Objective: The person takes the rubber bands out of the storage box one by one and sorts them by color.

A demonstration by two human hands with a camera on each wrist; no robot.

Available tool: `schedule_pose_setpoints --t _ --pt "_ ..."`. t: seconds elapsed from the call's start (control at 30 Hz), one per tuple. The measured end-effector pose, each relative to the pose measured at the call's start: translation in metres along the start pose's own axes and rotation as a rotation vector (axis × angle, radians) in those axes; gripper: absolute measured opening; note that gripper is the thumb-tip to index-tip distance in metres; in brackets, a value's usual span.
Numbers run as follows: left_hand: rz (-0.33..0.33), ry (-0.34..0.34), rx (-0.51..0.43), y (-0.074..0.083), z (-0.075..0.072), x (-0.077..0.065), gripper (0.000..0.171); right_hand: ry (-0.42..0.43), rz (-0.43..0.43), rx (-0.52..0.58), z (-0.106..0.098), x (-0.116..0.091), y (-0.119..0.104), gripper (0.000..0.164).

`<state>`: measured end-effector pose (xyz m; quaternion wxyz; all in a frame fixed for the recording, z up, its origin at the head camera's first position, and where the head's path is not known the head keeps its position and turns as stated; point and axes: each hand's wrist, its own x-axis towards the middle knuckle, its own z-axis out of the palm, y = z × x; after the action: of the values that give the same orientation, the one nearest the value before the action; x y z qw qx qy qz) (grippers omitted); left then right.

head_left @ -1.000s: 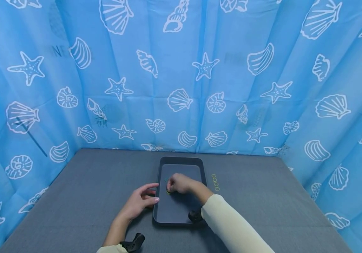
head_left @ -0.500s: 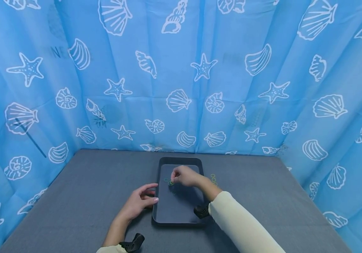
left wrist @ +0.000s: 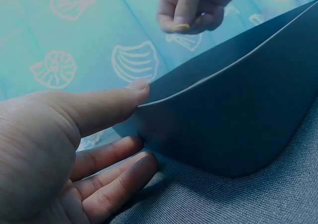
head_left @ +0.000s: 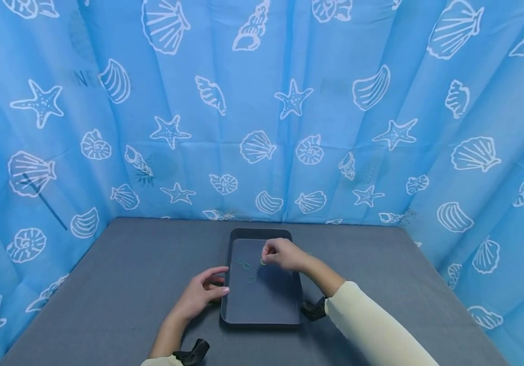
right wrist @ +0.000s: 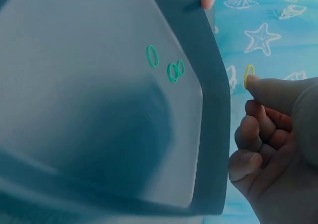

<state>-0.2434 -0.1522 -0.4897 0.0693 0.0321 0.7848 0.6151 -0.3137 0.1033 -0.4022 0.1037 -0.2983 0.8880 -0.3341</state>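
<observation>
Item: one thin yellow ring (right wrist: pixel 247 75), pinched at the fingertips of the right hand (head_left: pixel 285 253) above the dark rectangular tray (head_left: pixel 266 307), three green rings (right wrist: pixel 177 71) lying leftward, toward the tray's left edge, which the left hand (head_left: pixel 201 291) touches, fingers loosely extended.

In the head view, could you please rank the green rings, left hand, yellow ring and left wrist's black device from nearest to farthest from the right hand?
1. Yellow ring, pinched by the right hand.
2. Green rings, leftward in the tray; too close to rank singly.
3. Left hand, at the tray's left edge.
4. Black device, lower left, below that hand.
</observation>
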Motion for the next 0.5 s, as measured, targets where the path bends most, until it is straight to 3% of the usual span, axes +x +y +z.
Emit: schedule_pose_setpoints --t 0.3,0.5 --pt "0.004 -0.005 -0.003 -0.001 -0.001 0.0 0.053 0.066 0.011 0.001 -0.009 -0.025 0.012 0.009" --pt "0.009 -0.01 -0.01 -0.001 -0.001 0.0 0.052 0.132 0.073 0.021 -0.012 -0.042 0.025 0.011"
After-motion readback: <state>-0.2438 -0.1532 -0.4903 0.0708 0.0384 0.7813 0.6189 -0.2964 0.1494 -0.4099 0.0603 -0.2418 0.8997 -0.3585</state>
